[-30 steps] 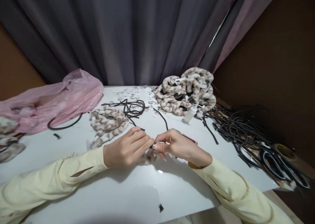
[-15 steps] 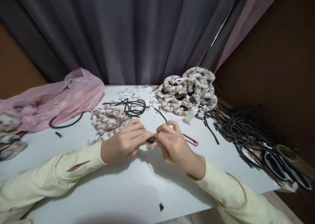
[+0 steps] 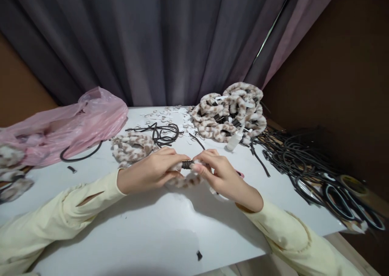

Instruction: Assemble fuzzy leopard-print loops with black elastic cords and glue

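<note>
My left hand (image 3: 154, 168) and my right hand (image 3: 217, 173) grip a ring of fluffy white-and-brown plush (image 3: 186, 182) between them, just above the table. A dark ribbed wrapped section (image 3: 186, 164) shows in the gap between my fingertips. Both hands are closed, thumbs and fingers pinching the ring at either side of that section. The plush loop hangs below it, partly hidden by my hands. Beyond my left hand lies another plush ring (image 3: 133, 146). The pink-handled tool (image 3: 240, 174) is mostly hidden behind my right hand.
Coiled black cords (image 3: 165, 134) lie behind my hands. A pile of plush rings (image 3: 229, 114) stands at the back right, with a small white bottle (image 3: 234, 140) before it. Many black cords (image 3: 294, 158) heap at right. A pink plastic bag (image 3: 91, 122) lies left. A black scrap (image 3: 199, 255) lies in front.
My fingers have drawn apart, uncovering more of the dark ribbed section and the plush loop below it. My right hand has shifted slightly right and covers most of the pink tool.
</note>
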`<state>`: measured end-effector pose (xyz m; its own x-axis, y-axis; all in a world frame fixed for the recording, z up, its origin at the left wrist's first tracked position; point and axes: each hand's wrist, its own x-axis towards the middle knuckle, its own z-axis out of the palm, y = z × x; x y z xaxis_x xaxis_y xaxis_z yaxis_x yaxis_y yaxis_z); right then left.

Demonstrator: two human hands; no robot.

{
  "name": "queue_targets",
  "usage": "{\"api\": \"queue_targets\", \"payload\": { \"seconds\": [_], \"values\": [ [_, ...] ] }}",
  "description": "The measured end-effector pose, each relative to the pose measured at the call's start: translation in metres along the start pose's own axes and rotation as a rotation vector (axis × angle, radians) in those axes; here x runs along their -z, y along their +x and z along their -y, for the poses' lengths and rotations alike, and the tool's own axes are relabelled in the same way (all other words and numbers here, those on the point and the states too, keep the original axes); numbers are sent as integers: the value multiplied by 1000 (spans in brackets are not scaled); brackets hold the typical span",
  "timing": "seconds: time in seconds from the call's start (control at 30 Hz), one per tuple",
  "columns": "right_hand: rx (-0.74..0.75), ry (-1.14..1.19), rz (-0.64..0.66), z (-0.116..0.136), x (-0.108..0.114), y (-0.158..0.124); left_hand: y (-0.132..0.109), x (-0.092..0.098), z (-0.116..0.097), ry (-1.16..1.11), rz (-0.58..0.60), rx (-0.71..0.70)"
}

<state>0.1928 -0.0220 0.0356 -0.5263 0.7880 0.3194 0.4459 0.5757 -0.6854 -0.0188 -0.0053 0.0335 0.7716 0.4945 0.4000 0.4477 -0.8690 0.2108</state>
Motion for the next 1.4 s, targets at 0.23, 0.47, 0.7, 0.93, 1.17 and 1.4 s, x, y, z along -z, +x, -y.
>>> {"api": "queue_targets", "payload": {
  "seconds": [0.23, 0.47, 0.7, 0.93, 1.17, 1.4],
  "values": [
    [-557, 851, 114, -7, -3, 6, 0, 34, -1, 166, -240, 99],
    [-712, 1217, 208, -2, -26, 18, -17, 0, -23, 82, 13, 261],
    [-457, 45, 174, -27, -7, 38, -25, -42, 0, 132, 249, 375],
    [-374, -583, 53, -84, 9, 85, -32, -50, 4, 307, 200, 342],
    [-379, -580, 21, -73, 20, 104, -29, -50, 6, 334, 192, 264],
    [-389, -327, 116, -29, 84, 18, -27, -49, 9, 281, 213, 261]
  ]
}}
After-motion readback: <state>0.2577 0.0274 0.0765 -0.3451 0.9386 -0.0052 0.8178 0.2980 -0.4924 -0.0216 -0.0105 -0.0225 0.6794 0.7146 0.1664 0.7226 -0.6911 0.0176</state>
